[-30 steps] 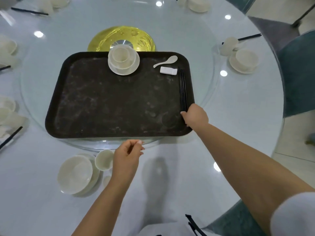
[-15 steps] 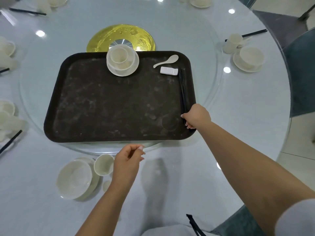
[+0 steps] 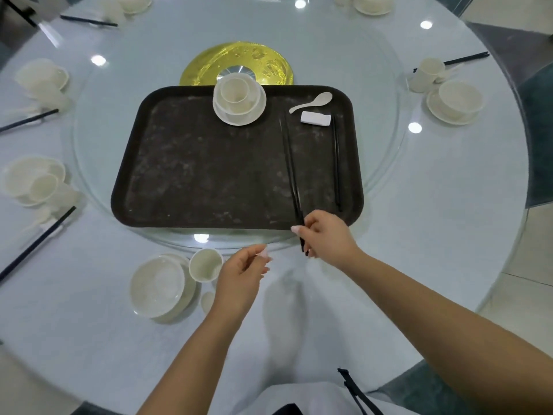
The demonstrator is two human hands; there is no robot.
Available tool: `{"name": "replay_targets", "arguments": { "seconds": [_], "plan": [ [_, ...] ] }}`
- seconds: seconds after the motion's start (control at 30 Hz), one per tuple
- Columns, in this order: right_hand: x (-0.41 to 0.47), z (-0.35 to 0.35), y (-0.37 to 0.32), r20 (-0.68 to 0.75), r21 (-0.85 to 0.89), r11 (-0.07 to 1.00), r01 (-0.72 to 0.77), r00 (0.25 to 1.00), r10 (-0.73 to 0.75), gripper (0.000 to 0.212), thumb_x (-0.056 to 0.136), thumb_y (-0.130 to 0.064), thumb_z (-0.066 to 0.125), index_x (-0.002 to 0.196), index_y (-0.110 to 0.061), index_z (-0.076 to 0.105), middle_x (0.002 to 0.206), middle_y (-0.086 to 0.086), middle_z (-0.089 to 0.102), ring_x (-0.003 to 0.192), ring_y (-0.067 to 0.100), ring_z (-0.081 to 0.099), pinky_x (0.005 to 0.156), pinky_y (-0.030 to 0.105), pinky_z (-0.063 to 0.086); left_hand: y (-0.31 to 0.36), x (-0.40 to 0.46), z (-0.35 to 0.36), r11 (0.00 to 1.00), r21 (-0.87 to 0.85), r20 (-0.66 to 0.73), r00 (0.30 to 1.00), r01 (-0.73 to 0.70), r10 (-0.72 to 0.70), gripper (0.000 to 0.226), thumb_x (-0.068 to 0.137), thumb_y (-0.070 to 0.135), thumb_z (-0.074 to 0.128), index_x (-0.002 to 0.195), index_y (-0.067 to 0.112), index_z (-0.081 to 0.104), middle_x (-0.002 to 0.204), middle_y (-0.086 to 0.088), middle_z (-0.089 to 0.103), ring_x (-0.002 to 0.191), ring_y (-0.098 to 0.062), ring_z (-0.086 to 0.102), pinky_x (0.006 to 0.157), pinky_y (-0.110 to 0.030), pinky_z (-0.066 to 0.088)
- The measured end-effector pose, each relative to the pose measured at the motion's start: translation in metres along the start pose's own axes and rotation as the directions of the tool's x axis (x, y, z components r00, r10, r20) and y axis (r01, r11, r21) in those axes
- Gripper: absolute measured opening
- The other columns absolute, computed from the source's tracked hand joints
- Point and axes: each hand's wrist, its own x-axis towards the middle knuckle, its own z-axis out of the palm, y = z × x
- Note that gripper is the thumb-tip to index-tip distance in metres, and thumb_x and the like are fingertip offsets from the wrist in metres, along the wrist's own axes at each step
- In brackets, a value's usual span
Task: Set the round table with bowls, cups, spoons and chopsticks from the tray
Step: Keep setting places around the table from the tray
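at the near right corner of the dark tray (image 3: pixel 185 175), the right hand (image 3: pixel 324 235) pinches a pair of black chopsticks (image 3: pixel 291 172) by their near ends. its grip is closed tight on them, finger and thumb curled. the sticks slant across the tray, their far tips near the stacked bowl and cup (image 3: pixel 238 98) at the far edge, and their near ends poke out over the tray's rim.

the left hand (image 3: pixel 244 275) hovers just above the worktop (image 3: pixel 434 205), near the tray's front edge. its fingers are loosely curled and it holds nothing.

just left of that hand sits a place already partly laid: a white bowl on a plate (image 3: pixel 158 287) with a cup (image 3: pixel 206 265) beside it. i can't see chopsticks there yet, so i think this pair is meant for that spot.

so the step looks like the chopsticks step for the near place. next, the sticks should be lifted free of the tray and laid flat on the worktop beside the bowl, side by side and straight, like the ones at the other places.

left on the tray are a white spoon (image 3: pixel 312 101), a small white rest (image 3: pixel 315 118) and one more pair of chopsticks (image 3: pixel 336 163) along the right edge, so one more place seems left to set.
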Motion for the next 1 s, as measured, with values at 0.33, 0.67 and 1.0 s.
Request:
{"name": "replay_targets", "arguments": {
  "seconds": [0.33,0.67,1.0],
  "plan": [
    [-0.083,0.084,0.017,0.437,0.008,0.996,0.092,0.895,-0.086,0.018,0.089,-0.036,0.065,0.085,-0.020,0.057,0.058,-0.004,0.068,0.049,0.013,0.065,0.051,0.020,0.052,-0.031,-0.025,-0.025,0.999,0.035,0.021,0.999,0.031,-0.032,0.009,0.094,0.026,0.061,0.100,0.021,0.066,0.084,0.005,0.075,0.078,-0.008,0.071,0.074,-0.026,0.057],
    [-0.083,0.093,0.019,0.346,0.279,0.958,-0.068,0.938,-0.034,0.008,0.087,-0.024,0.071,0.091,-0.016,0.071,0.071,0.004,0.069,0.054,0.016,0.064,0.055,0.025,0.054,-0.085,-0.051,-0.049,0.979,0.135,0.160,0.972,0.150,-0.171,0.009,0.094,0.025,0.061,0.093,0.019,0.068,0.081,0.001,0.074,0.076,-0.015,0.072,0.081,-0.040,0.059],
    [-0.090,0.123,0.012,0.425,0.292,0.940,-0.178,0.905,0.039,0.012,0.086,-0.020,0.073,0.083,-0.008,0.072,0.065,-0.001,0.066,0.053,0.009,0.061,0.055,0.018,0.050,-0.109,-0.064,-0.060,0.966,0.060,0.278,0.926,0.250,-0.256,0.014,0.096,0.019,0.057,0.101,0.015,0.069,0.085,-0.006,0.073,0.078,-0.016,0.071,0.073,-0.025,0.058]
  ]
}}
